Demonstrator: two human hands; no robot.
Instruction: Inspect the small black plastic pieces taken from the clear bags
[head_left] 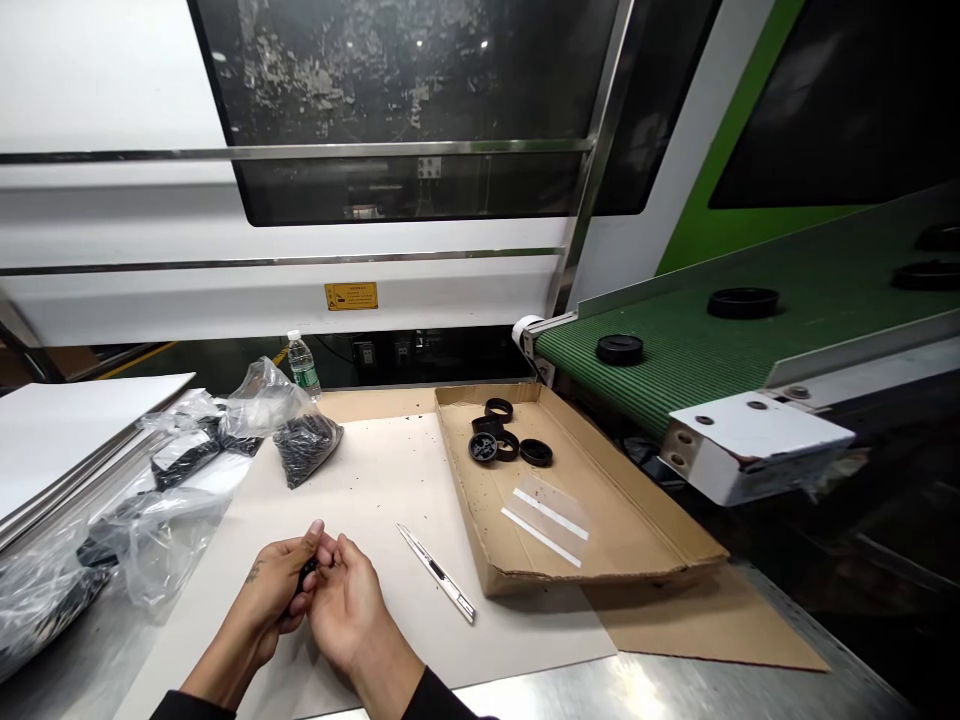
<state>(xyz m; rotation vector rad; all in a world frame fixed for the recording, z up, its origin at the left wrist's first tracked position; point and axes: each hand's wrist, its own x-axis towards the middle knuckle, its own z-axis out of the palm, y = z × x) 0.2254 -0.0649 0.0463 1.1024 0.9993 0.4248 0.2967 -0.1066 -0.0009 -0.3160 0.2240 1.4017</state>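
My left hand (279, 590) and my right hand (346, 600) meet low over a white sheet (375, 480) on the table. Both have their fingers curled round a small black part (309, 573) held between them; most of it is hidden by the fingers. A slim utility knife (436, 572) lies on the sheet just right of my right hand. Further right, a shallow cardboard tray (637, 520) holds several black round caps (501, 438) at its far end.
A clear bag of small black pieces (304, 445) and other plastic bags (142, 530) lie to the left, with a water bottle (304, 365) behind. A green conveyor belt (750, 330) at the right carries black round caps (619, 348). White boards (67, 430) are stacked far left.
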